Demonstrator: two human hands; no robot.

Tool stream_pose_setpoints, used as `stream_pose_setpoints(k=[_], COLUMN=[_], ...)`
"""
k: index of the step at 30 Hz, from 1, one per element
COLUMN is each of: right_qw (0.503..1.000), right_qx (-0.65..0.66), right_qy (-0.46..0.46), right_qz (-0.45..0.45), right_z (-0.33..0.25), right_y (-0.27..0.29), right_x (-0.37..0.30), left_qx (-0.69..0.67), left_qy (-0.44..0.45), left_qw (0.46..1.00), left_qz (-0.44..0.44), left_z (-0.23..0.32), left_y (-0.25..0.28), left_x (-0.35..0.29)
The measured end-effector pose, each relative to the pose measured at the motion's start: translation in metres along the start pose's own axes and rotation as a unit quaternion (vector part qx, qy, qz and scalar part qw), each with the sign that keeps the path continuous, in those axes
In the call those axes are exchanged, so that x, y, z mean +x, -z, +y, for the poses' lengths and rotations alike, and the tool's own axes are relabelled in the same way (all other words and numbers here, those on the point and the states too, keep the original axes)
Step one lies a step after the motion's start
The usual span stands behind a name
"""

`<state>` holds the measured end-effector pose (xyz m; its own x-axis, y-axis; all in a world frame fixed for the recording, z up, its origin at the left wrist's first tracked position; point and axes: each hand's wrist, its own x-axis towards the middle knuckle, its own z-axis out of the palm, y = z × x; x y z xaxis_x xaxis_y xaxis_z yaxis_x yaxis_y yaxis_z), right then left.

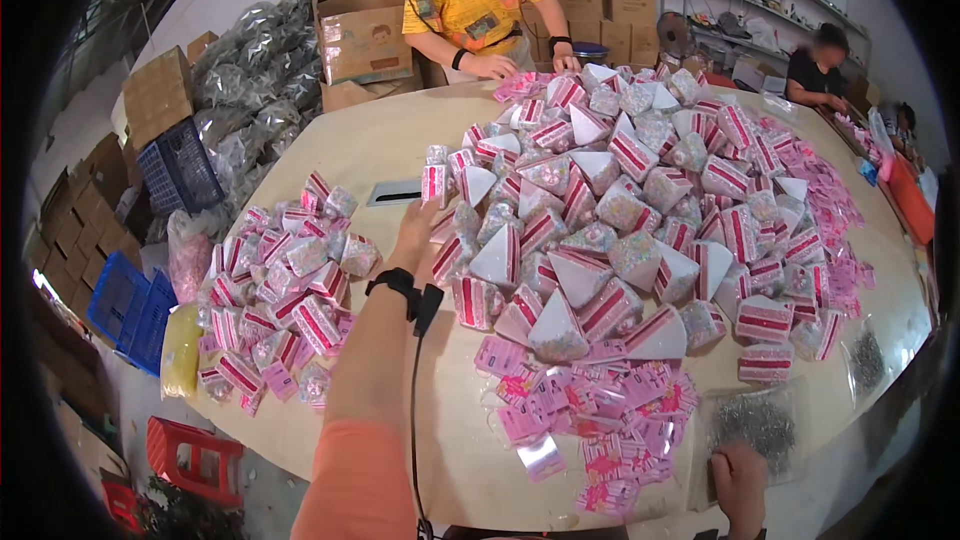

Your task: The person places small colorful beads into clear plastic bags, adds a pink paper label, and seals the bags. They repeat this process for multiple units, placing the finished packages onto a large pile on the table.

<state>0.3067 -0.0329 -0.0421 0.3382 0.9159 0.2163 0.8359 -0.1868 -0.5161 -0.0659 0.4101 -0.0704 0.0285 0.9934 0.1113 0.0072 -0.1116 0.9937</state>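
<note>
My left arm reaches forward to the near-left edge of a large heap of toy cake slices (575, 275), white wedges with pink and red stripes and speckled sides. At that edge my left hand (415, 230) has its fingers closed on one striped cake slice (433, 184); part of the grip is hidden. My right hand (738, 472) is curled at the table's near side, next to a clear bag (755, 425) of small dark metal pieces. Whatever its fingers hold is hidden. Pink printed tags (590, 410) lie spread between my arms.
A smaller pile of tagged cake slices (285, 280) lies left of my arm. Across the table (350, 155) a person in a yellow shirt (475, 0) handles pink tags; another person (818, 70) sits far right. Blue crates (130, 310) and a red stool (195, 460) stand left.
</note>
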Motion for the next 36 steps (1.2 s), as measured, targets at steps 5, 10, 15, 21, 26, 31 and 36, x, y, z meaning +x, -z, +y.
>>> stream_pose_setpoints(k=[5, 10, 15, 21, 26, 31, 36], right_qw=[0.996, 0.982, 0.988, 0.996, 0.994, 0.996, 0.99], right_qx=[-0.056, -0.147, -0.097, 0.039, 0.055, -0.027, -0.1], right_qy=[0.009, 0.019, 0.06, 0.066, 0.085, 0.083, 0.087], right_qz=[-0.062, -0.115, -0.107, 0.041, 0.038, 0.02, 0.052], right_z=[-0.001, -0.001, 0.012, 0.011, 0.022, 0.031, 0.038], right_y=[0.014, 0.014, 0.015, 0.027, 0.029, 0.029, 0.025], right_x=[-0.004, -0.006, 0.002, 0.0, -0.006, -0.011, -0.006], left_qx=[0.058, 0.202, 0.222, 0.218, 0.202, 0.351, 0.414], left_qy=[0.044, 0.017, -0.03, -0.015, 0.046, -0.194, -0.239], left_qw=[0.996, 0.979, 0.973, 0.968, 0.967, 0.888, 0.864], left_qz=[0.042, 0.016, -0.053, -0.123, -0.152, -0.223, -0.159], left_z=[0.042, 0.008, 0.045, 0.062, 0.06, 0.056, 0.056], left_y=[0.007, 0.05, 0.033, 0.012, -0.015, -0.051, -0.071], left_x=[-0.068, -0.092, -0.161, -0.239, -0.3, -0.34, -0.341])
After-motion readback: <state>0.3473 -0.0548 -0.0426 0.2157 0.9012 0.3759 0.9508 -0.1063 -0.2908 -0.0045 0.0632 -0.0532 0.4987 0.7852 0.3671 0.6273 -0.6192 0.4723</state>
